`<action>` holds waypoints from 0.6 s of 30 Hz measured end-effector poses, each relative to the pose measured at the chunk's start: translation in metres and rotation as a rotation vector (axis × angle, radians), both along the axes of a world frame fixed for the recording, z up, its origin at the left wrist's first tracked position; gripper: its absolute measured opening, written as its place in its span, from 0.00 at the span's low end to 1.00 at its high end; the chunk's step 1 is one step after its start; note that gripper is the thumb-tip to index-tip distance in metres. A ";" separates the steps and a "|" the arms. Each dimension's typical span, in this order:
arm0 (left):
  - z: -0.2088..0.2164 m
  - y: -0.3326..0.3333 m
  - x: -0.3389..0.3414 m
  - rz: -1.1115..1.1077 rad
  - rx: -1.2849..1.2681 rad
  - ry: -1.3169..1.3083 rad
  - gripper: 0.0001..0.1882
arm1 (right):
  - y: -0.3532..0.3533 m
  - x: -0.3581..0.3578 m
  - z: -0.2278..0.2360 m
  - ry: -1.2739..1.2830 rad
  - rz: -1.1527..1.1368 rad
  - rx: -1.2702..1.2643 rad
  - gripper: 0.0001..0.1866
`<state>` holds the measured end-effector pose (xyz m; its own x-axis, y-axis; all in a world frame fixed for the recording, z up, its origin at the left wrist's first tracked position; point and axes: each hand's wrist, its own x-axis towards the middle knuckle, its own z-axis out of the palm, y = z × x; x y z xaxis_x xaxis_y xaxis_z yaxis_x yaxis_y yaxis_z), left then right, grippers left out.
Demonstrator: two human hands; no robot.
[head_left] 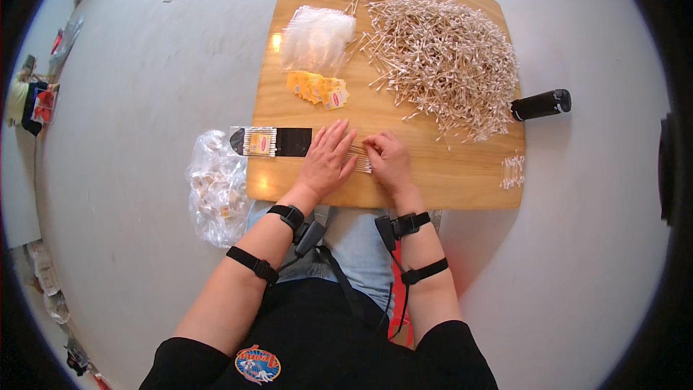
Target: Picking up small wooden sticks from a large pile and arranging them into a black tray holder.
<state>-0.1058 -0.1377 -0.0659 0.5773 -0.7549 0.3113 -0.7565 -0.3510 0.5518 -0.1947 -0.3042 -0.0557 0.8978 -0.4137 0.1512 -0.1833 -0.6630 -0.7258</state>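
Note:
My left hand (328, 160) lies flat with fingers stretched out, covering the right end of a black flat strip (294, 142) and part of a row of cotton swabs (359, 159). At the right end of that row is my right hand (388, 162), its fingers curled and thumb and fingertips pinched at the swabs; the exact grip is partly hidden. On the strip's left part sits a clear packet of cotton swabs (259, 142) with a yellow card in it. Yellow cards (317, 89) lie in a fanned pile beyond my left hand.
A large heap of cotton swabs (444, 58) covers the table's far right. Clear plastic bags (316, 40) are stacked at far left. A small swab group (512, 172) lies near the right edge. A black cylinder (541, 105) juts past that edge. A filled plastic bag (216, 186) hangs at left.

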 end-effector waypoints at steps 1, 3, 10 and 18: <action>0.001 0.000 0.000 -0.009 0.039 -0.021 0.24 | -0.001 -0.001 0.000 0.006 -0.074 0.120 0.07; 0.002 -0.002 0.000 -0.027 0.053 -0.008 0.22 | -0.010 0.001 -0.002 0.008 -0.149 0.235 0.09; 0.012 0.002 0.010 -0.053 0.025 0.043 0.16 | -0.045 0.014 -0.001 0.025 -0.369 -0.334 0.15; -0.005 0.007 -0.001 -0.046 -0.083 -0.008 0.16 | -0.032 -0.007 -0.026 -0.103 -0.416 -0.348 0.05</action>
